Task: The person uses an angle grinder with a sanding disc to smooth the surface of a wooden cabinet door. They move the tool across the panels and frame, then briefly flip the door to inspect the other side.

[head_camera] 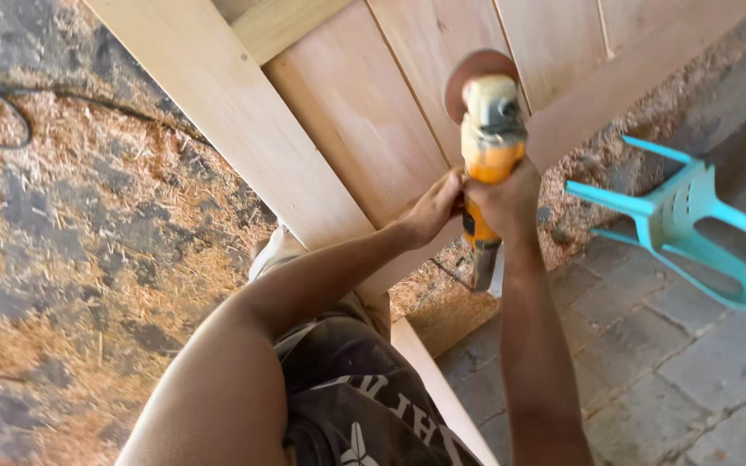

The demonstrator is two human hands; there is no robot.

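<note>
Currently both hands, left hand [432,210] and right hand [508,200], have fingers wrapped around the yellow grinder [489,147], its disc [470,69] against the wooden door [347,112].

Sawdust-strewn floor [88,259] under wooden door [347,112], turquoise chair [692,224].

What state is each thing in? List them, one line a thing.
Grinder: held in both hands, its disc on the wood.
Left hand: closed on the grinder's body.
Right hand: closed on the grinder's body.
Disc: touching the door; spinning or not, cannot tell.
Door: lying flat, bare wood.
Chair: tipped over, legs pointing sideways.
Cable: slack, looped on the sawdust.
Sawdust: spread over the floor.
</note>
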